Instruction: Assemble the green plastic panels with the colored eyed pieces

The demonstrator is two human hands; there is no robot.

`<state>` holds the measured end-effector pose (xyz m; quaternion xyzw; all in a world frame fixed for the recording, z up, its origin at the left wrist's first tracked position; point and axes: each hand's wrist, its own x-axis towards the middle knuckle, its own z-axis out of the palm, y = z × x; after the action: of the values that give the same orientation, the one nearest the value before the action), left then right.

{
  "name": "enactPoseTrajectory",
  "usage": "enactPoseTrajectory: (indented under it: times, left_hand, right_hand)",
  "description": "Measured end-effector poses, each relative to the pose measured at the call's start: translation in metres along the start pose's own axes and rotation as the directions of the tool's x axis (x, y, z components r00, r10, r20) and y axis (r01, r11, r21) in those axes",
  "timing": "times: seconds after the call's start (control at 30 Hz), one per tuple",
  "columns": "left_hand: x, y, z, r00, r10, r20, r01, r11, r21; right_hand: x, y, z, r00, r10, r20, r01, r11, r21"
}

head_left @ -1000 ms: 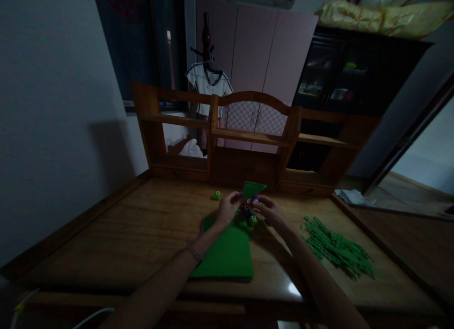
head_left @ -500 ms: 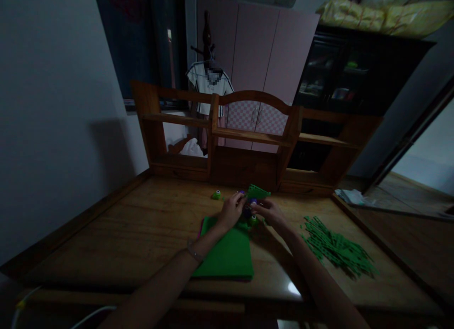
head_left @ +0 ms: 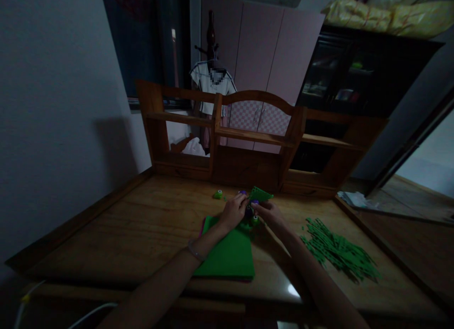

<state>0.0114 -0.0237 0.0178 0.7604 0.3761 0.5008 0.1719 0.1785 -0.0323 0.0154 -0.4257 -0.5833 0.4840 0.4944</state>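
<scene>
Over the desk my two hands are close together. My left hand [head_left: 234, 212] is closed, its fingertips at the lower left edge of a green sheet [head_left: 261, 194] with small holes or notches along its side. My right hand [head_left: 268, 211] pinches a small purple thing [head_left: 255, 203] just below that sheet; its kind is unclear in the dim light. A small green thing with a round white eye [head_left: 255, 220] lies beneath the hands. Another purple piece [head_left: 242, 193] shows behind my left fingers. Under my left forearm lies a stack of green sheets [head_left: 230, 253].
A similar green thing with an eye [head_left: 218, 194] stands left of the hands. To the right, a loose pile of green strips [head_left: 338, 248] covers part of the wooden desk [head_left: 142, 225]. A wooden shelf unit [head_left: 255, 136] borders the desk's far side.
The whole view has shifted slightly to the right. Both hands keep nearly the same place and hold, with the green sheet tilted a little differently.
</scene>
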Motion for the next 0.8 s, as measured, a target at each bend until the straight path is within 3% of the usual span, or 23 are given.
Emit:
enactPoseTrajectory:
  times: [0.33, 0.57, 0.8]
  left_hand:
    - [-0.002, 0.008, -0.002, 0.999, 0.024, 0.031, -0.026, 0.998, 0.05]
    - [-0.003, 0.012, -0.004, 0.998, -0.058, 0.018, 0.06, 0.99, -0.127]
    - [-0.001, 0.006, -0.005, 0.991, -0.13, 0.015, 0.13, 0.966, -0.223]
  right_hand:
    - [-0.009, -0.019, 0.004, 0.996, -0.037, -0.081, 0.029, 0.995, -0.098]
    - [-0.012, -0.024, 0.003, 0.977, 0.115, -0.18, -0.114, 0.993, 0.014]
    - [-0.009, -0.022, 0.003, 0.976, 0.079, -0.203, -0.077, 0.997, 0.019]
